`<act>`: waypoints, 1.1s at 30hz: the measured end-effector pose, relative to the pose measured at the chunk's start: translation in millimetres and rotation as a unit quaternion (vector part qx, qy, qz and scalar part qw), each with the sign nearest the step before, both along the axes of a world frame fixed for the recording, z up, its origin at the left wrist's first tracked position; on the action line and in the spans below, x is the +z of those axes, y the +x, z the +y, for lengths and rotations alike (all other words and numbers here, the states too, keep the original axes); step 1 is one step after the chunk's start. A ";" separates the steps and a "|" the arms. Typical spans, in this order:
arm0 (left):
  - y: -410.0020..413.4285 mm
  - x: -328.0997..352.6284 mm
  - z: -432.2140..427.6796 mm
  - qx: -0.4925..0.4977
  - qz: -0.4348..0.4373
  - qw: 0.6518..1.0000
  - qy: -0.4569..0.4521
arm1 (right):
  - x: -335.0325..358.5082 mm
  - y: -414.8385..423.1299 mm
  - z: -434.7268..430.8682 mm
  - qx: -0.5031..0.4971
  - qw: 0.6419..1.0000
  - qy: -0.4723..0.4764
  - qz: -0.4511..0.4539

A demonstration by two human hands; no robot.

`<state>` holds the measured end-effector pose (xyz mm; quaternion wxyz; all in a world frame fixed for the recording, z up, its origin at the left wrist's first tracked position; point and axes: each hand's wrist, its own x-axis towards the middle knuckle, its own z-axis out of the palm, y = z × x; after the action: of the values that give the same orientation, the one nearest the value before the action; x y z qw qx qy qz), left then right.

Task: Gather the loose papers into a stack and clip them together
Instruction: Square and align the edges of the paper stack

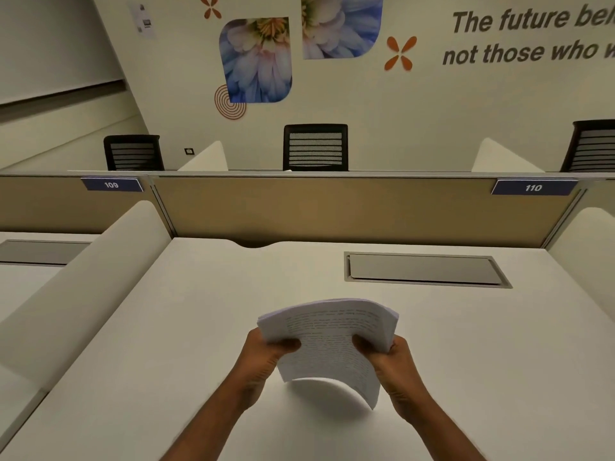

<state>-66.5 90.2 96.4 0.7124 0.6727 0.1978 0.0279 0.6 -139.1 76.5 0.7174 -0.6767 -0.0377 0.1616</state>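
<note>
Left hand (266, 354) and right hand (396, 361) gripped the papers (327, 344) by opposite edges, held bowed above the table (166, 327). Gathering looked done; no clip visible, clipping remained.

Dim warm light, soft focus, wide-angle edge bending.

The desk (206, 327) lies open around the hands, bounded by side dividers (83, 294) and the rear partition (349, 207).
</note>
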 end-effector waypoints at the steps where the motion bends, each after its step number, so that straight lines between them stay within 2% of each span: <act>1: -0.1 -3.1 -1.2 0.010 0.001 1.000 -0.003 | -1.8 -0.8 0.5 0.001 1.000 -0.001 -0.001; 5: 1.0 -13.8 -8.1 0.025 0.022 0.999 -0.010 | -5.1 -2.9 -1.2 -0.018 1.000 0.005 -0.008; 16: 7.0 -12.1 -15.0 0.034 -0.006 0.999 -0.020 | -0.2 2.0 -1.3 -0.056 0.998 0.014 -0.033; 20: 7.9 -15.7 -12.2 0.035 0.002 0.999 -0.021 | -3.5 0.9 -0.2 -0.034 0.999 -0.001 -0.007; 33: 12.5 -9.4 -9.0 -0.010 0.004 1.000 -0.007 | 6.0 6.8 -6.2 -0.027 0.999 -0.020 -0.013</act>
<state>-54.0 81.2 87.0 0.7166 0.6697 0.1942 0.0171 7.4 -145.3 82.5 0.7074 -0.6936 -0.0256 0.1339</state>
